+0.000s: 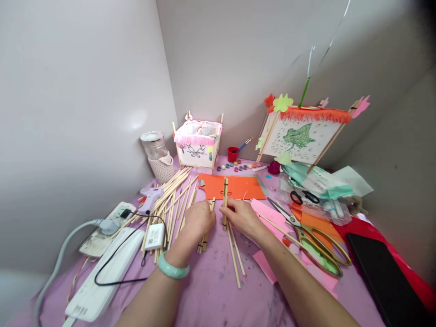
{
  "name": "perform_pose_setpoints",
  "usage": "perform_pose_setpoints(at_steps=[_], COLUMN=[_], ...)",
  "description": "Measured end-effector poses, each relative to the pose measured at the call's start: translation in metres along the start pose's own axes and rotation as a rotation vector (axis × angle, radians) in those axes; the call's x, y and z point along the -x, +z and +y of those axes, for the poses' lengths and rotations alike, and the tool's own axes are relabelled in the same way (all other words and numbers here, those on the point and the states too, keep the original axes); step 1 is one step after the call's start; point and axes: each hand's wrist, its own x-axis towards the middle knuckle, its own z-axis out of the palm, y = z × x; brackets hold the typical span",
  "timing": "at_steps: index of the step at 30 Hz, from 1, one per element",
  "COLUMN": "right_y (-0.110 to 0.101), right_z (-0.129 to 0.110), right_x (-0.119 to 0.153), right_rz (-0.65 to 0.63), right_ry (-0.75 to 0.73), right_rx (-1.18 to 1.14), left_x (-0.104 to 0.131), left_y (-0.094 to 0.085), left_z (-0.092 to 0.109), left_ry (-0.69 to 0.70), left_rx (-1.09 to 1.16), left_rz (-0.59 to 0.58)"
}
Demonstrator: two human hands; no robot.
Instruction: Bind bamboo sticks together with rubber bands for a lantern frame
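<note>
My left hand [200,219], with a pale green bangle at the wrist, is closed round a bundle of wooden sticks [205,240] with dark bands, low over the purple cloth. To its right my right hand [240,214] pinches an upright banded stick bundle [225,193] between thumb and fingers. Two loose sticks [235,259] lie below my right hand, pointing toward me. An orange sheet [245,186] lies just behind both hands. Many loose sticks [173,200] are spread left of my left hand.
Large gold-handled scissors [318,245] and pink paper [269,213] lie right. A glue gun [151,197], power strip [105,272] and cords are left. Behind stand a jar [156,152], a small lantern [195,152], a red cup [233,154] and a larger lantern [303,136].
</note>
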Motion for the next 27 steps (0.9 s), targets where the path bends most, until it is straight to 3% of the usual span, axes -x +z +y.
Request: perform_pose_setpoints(at_steps=[2, 5, 10, 14, 18, 22, 27], right_y=[0.000, 0.000, -0.002, -0.006, -0.006, -0.002, -0.002], right_z=[0.000, 0.002, 0.006, 0.004, 0.005, 0.009, 0.012], right_x=[-0.001, -0.002, -0.003, -0.003, -0.003, -0.004, -0.005], right_rz=[-0.019, -0.037, -0.062, -0.099, -0.107, -0.092, -0.124], right_ry=[0.001, 0.010, -0.001, -0.022, -0.059, -0.088, -0.120], right_rx=[-0.013, -0.049, -0.198, -0.248, -0.191, -0.167, -0.167], left_x=[-0.002, -0.005, -0.007, -0.006, -0.007, -0.006, -0.005], left_y=[-0.001, -0.005, -0.011, -0.009, -0.007, -0.014, -0.021], left_z=[-0.001, -0.002, -0.001, 0.000, -0.001, 0.001, 0.004], left_ry=[0.002, 0.020, 0.231, 0.354, 0.365, 0.418, 0.362], left_rx=[-0.076, -0.004, 0.544, 0.794, 0.851, 0.872, 0.987], left_rz=[-0.020, 0.016, 0.158, 0.103, 0.049, 0.070, -0.026])
